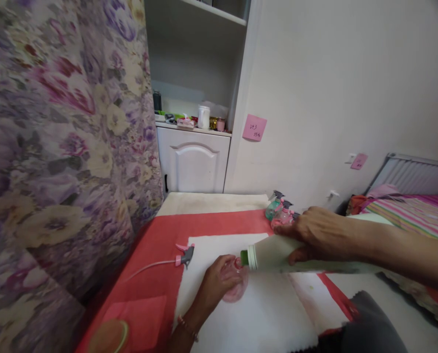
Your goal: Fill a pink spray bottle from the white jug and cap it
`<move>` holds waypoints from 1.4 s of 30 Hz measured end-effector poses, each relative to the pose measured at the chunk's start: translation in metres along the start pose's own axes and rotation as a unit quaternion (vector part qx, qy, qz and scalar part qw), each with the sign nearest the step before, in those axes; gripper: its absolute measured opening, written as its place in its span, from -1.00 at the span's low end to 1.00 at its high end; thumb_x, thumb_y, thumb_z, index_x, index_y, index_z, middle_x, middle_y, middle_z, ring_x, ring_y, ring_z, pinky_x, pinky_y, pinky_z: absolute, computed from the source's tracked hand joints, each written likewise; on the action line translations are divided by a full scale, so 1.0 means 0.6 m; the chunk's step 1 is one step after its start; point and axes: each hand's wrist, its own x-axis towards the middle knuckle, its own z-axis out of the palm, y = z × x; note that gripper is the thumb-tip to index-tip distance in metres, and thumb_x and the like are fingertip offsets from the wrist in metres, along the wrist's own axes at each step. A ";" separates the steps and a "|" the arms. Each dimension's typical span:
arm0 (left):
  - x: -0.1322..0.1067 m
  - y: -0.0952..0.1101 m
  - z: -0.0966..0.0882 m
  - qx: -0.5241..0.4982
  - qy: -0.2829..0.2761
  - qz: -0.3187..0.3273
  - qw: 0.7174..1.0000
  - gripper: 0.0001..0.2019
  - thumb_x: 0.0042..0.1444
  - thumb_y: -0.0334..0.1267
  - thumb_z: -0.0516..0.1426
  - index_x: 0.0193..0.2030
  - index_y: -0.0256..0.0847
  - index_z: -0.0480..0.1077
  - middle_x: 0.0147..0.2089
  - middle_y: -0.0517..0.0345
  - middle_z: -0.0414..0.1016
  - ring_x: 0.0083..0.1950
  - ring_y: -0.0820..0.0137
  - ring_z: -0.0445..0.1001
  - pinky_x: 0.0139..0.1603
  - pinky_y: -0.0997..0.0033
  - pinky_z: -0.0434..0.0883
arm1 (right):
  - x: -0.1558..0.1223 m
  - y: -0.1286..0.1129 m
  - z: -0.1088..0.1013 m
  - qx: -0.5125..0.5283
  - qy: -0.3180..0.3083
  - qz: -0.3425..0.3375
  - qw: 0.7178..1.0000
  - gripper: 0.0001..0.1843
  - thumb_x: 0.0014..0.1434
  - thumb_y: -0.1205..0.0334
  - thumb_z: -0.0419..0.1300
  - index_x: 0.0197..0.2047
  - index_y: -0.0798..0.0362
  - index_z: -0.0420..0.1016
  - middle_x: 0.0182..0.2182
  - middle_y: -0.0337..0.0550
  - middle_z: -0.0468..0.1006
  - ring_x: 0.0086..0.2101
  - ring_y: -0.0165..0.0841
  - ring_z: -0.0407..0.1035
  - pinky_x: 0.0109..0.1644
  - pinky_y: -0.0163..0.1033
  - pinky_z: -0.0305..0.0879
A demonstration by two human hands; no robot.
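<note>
My left hand (pixel 214 280) is wrapped around a small, clear pink spray bottle (pixel 236 292) with its top off, standing on a white sheet (pixel 270 309). In my right hand (pixel 312 233) a large pale bottle (pixel 270 252) lies tipped almost level, gripped from above. Its green spout (pixel 244 258) meets the mouth of the pink bottle; whether liquid flows I cannot tell. Left of the sheet, a grey and pink trigger sprayer head (pixel 185 256) with a long thin tube rests on the red cloth (pixel 156 279).
Behind my right hand stand a green spray bottle (pixel 273 208) and a pink one (pixel 282 218). An orange-brown round item (pixel 108 337) sits at the near left. A flowered curtain (pixel 67 171) hangs left, a white cabinet (pixel 194 162) stands behind, and a bed (pixel 421 215) is at right.
</note>
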 end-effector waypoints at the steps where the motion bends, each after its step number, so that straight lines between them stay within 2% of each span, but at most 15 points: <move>1: 0.000 0.000 0.000 -0.001 0.000 -0.001 1.000 -0.62 -0.17 -0.40 0.22 -0.12 -0.15 0.46 -0.06 0.08 0.54 0.04 0.21 0.47 0.10 0.28 0.36 | 0.000 0.000 0.000 0.000 0.001 -0.001 1.000 -0.54 0.25 -0.18 0.09 -0.13 0.06 0.49 -0.54 -0.14 0.54 -0.54 -0.26 0.43 -0.48 -0.22 -0.05; 10: 0.005 -0.012 0.000 -0.004 0.001 0.001 1.000 -0.60 -0.18 -0.41 0.23 -0.11 -0.18 0.46 -0.06 0.05 0.54 0.06 0.20 0.47 0.11 0.26 0.36 | 0.001 -0.002 -0.005 0.002 -0.008 0.003 1.000 -0.52 0.25 -0.21 0.06 -0.14 0.06 0.48 -0.51 -0.12 0.56 -0.49 -0.23 0.47 -0.44 -0.22 -0.01; 21: 0.002 -0.005 -0.002 0.004 0.001 0.001 1.000 -0.60 -0.18 -0.42 0.22 -0.10 -0.17 0.45 -0.05 0.06 0.54 0.07 0.21 0.47 0.12 0.27 0.36 | 0.001 0.001 0.001 0.006 0.011 -0.007 1.000 -0.53 0.24 -0.19 0.10 -0.13 0.07 0.48 -0.52 -0.16 0.55 -0.52 -0.27 0.43 -0.44 -0.22 0.01; 34: 0.004 -0.005 -0.001 0.018 0.010 0.009 1.000 -0.60 -0.18 -0.42 0.22 -0.10 -0.19 0.46 -0.06 0.02 0.55 0.04 0.18 0.47 0.09 0.27 0.35 | 0.004 -0.001 -0.005 -0.010 -0.004 -0.004 1.000 -0.55 0.24 -0.18 0.11 -0.15 0.06 0.47 -0.55 -0.16 0.54 -0.53 -0.26 0.43 -0.46 -0.25 0.01; 42: 0.004 -0.010 -0.001 0.018 0.006 0.010 1.000 -0.60 -0.19 -0.41 0.20 -0.11 -0.16 0.47 -0.09 0.10 0.57 0.02 0.23 0.48 0.08 0.31 0.37 | 0.003 -0.003 -0.009 -0.015 -0.004 -0.005 1.000 -0.53 0.23 -0.19 0.11 -0.14 0.08 0.49 -0.54 -0.14 0.55 -0.51 -0.24 0.46 -0.46 -0.24 0.03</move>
